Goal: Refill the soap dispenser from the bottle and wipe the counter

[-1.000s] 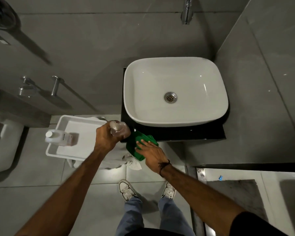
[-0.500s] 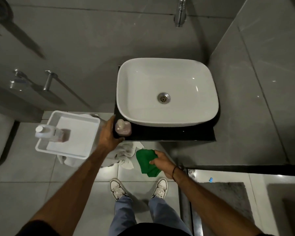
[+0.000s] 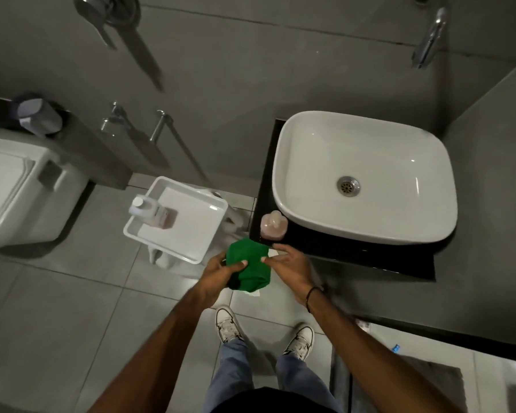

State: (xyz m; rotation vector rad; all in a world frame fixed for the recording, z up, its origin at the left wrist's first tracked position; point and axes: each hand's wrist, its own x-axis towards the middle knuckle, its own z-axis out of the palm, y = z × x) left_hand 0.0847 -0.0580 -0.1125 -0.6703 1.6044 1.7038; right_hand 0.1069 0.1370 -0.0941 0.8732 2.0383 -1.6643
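The soap dispenser (image 3: pixel 273 225), a squat clear bottle with pinkish liquid, stands on the front left corner of the black counter (image 3: pixel 367 254), beside the white basin (image 3: pixel 364 177). The refill bottle (image 3: pixel 152 212) with a white cap stands in a white tray (image 3: pixel 197 228) to the left. A green cloth (image 3: pixel 251 268) hangs in the air in front of the counter. My left hand (image 3: pixel 219 272) grips its left side. My right hand (image 3: pixel 291 265) touches its right edge with the fingertips, fingers spread.
The tray rests on a white stool over the grey tiled floor, a white cloth under the green one. A toilet (image 3: pixel 18 186) stands at the far left. A wall tap (image 3: pixel 428 40) hangs above the basin. My shoes (image 3: pixel 265 335) are below. A grey mat (image 3: pixel 429 383) lies at the right.
My left hand let go of the soap dispenser, which now stands alone on the counter corner. The green cloth left the counter and both hands now meet on it in the air.
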